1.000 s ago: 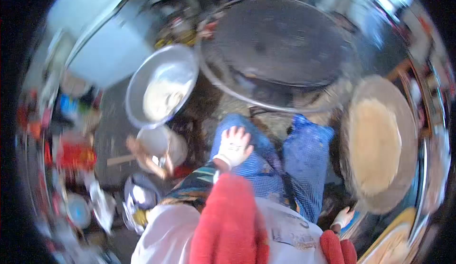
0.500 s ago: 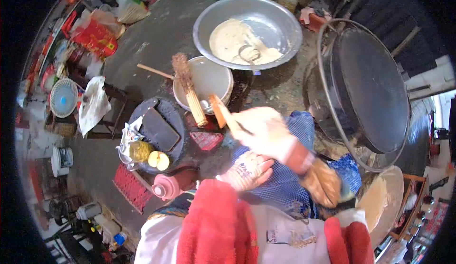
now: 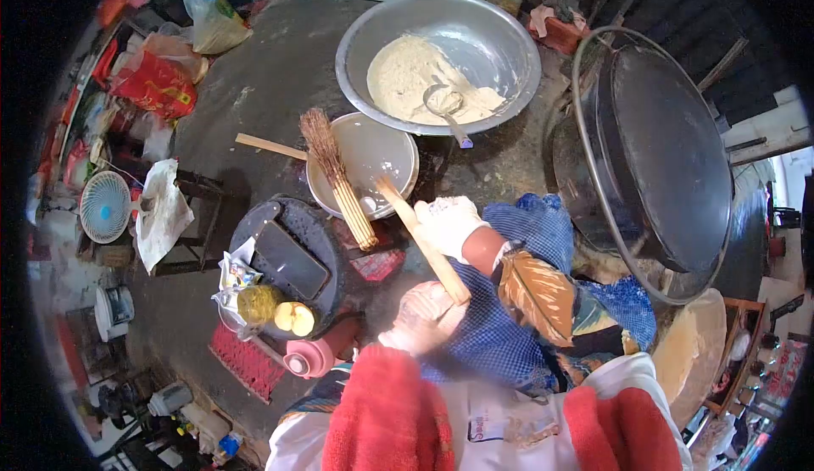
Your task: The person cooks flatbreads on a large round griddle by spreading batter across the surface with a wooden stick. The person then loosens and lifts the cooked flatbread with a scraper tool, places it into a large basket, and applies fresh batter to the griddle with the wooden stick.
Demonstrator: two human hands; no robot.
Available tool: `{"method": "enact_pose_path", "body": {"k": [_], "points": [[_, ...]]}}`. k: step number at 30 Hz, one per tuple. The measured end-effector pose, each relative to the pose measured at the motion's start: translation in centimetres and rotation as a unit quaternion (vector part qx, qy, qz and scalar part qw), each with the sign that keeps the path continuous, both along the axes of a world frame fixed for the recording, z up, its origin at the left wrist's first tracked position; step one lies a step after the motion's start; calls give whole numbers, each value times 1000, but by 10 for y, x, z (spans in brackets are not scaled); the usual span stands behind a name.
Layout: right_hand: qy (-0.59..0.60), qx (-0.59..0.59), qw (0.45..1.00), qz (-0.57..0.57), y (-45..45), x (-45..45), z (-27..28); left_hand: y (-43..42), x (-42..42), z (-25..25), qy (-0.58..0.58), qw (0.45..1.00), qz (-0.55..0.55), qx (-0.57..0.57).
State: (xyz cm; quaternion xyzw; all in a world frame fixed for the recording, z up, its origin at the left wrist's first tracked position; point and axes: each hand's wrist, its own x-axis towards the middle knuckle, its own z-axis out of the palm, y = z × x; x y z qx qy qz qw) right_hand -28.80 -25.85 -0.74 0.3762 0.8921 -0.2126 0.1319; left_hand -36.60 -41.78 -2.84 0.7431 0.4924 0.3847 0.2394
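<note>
My right hand (image 3: 451,227), in a pale glove, is closed on the middle of a flat wooden stick (image 3: 441,266). The stick slants from the rim of a white bucket (image 3: 405,153) down to my left hand (image 3: 424,314). My left hand, also gloved and partly blurred, has its fingers bent round the stick's lower end. A straw brush (image 3: 343,187) leans across the bucket, with another wooden handle (image 3: 267,145) sticking out to the left. Beyond the bucket, a large metal basin (image 3: 509,43) holds pale batter (image 3: 405,72) and a ladle (image 3: 456,125).
A big round black griddle (image 3: 666,149) within a metal ring is on the right. At the left, a dark round stool (image 3: 326,255) carries a phone (image 3: 292,259), a cut apple (image 3: 294,318) and a jar (image 3: 259,305). A pink flask (image 3: 309,358) stands beside it.
The view swung left, then steadied, bringing the bucket nearer the centre. My right hand left my right side and took the stick; my left hand came off my knee to its lower end.
</note>
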Motion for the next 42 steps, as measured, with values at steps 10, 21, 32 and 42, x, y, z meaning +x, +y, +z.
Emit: {"method": "enact_pose_path", "body": {"k": [10,21,32,42], "points": [[-136,-14,988,72,9,-26,3,58,-52,-13,71,977,173,103],[-70,-313,915,-243,48,-21,4,137,-115,-81,4,880,412,-236],[-12,-15,992,-127,22,-2,4,11,-40,-40,33,947,193,-253],[205,-178,875,-401,-84,172,56,131,-125,-71,115,916,372,-92]]}}
